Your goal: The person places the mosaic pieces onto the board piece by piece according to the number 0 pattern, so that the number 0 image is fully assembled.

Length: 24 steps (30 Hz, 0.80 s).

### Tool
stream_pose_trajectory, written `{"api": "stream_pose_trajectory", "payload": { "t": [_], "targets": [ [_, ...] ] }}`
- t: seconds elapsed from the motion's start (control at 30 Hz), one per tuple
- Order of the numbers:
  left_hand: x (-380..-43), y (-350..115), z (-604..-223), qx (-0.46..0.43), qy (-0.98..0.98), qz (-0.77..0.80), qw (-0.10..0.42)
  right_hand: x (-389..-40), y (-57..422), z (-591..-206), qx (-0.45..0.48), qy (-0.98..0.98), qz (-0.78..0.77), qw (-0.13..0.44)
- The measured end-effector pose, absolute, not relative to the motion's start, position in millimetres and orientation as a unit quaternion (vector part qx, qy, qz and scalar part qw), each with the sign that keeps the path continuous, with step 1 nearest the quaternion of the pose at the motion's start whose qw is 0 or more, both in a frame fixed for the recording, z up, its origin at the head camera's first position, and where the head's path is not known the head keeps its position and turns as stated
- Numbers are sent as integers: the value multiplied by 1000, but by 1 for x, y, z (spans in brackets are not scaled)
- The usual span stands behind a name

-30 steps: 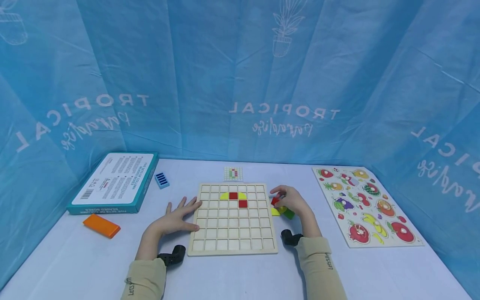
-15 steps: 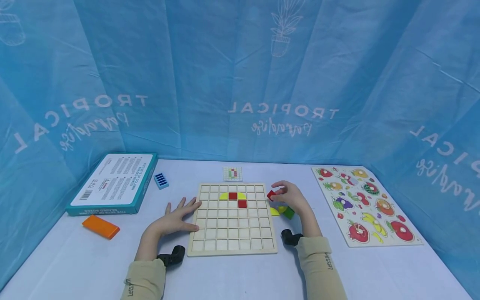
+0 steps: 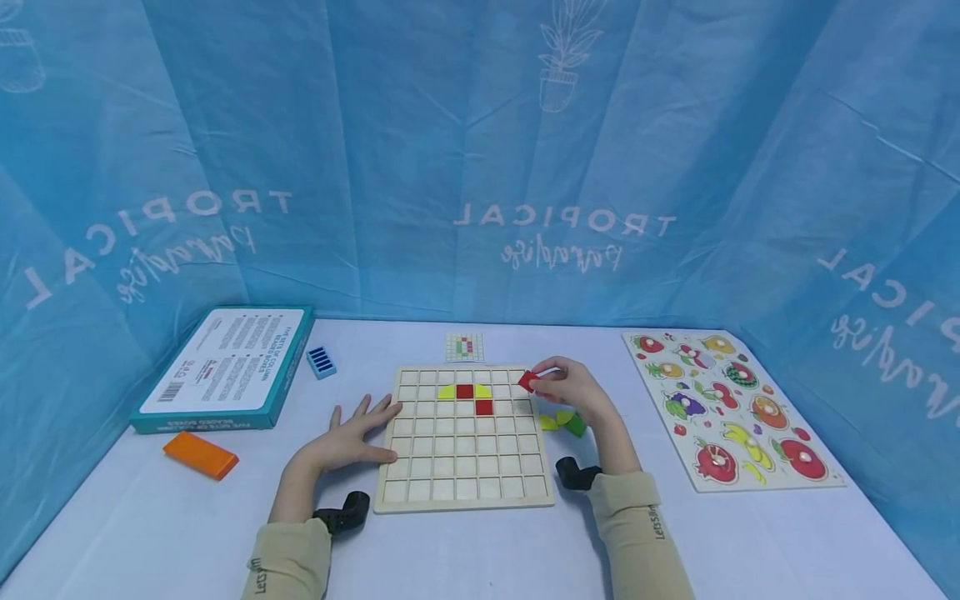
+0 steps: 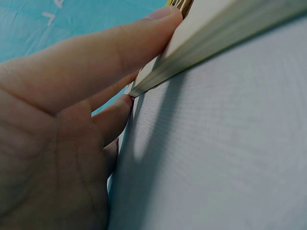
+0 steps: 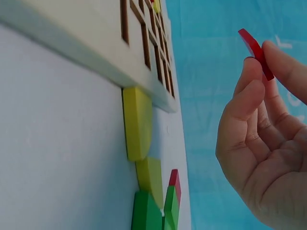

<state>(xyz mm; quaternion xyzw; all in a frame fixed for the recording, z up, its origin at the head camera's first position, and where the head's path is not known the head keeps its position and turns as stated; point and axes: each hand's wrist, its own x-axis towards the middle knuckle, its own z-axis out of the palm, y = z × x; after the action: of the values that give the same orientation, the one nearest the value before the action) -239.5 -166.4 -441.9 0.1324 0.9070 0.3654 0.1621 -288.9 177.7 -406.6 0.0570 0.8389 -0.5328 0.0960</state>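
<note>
A wooden grid board [image 3: 467,467] lies in the middle of the table; two red squares [image 3: 484,407] and two yellow curved pieces [image 3: 447,392] sit in its upper cells. My left hand [image 3: 347,440] lies spread at the board's left edge, its thumb and fingertips touching the rim. Between thumb and finger, my right hand [image 3: 573,390] pinches a red square tile [image 3: 528,381] over the board's upper right corner. The right wrist view shows that red tile [image 5: 256,53] raised off the table. Below that hand, yellow pieces [image 5: 137,123] and green pieces [image 5: 146,211] lie beside the board.
Behind the board lies a small pattern card [image 3: 465,347]. A fruit puzzle board [image 3: 693,446] is at right. On the left are a teal box [image 3: 225,367], an orange block [image 3: 201,455] and a small blue slotted piece [image 3: 322,362]. A blue curtain [image 3: 405,167] hangs behind.
My right hand has picked the red tile from the pile at the board's right and carried it up and left, over the board's corner. The left hand stays in place.
</note>
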Motion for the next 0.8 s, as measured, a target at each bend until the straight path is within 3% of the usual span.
{"api": "stream_pose_trajectory", "payload": {
  "t": [0.8],
  "targets": [
    [-241, -168, -444, 139, 905, 369, 159, -278, 146, -397, 10, 837, -534, 117]
  ]
}}
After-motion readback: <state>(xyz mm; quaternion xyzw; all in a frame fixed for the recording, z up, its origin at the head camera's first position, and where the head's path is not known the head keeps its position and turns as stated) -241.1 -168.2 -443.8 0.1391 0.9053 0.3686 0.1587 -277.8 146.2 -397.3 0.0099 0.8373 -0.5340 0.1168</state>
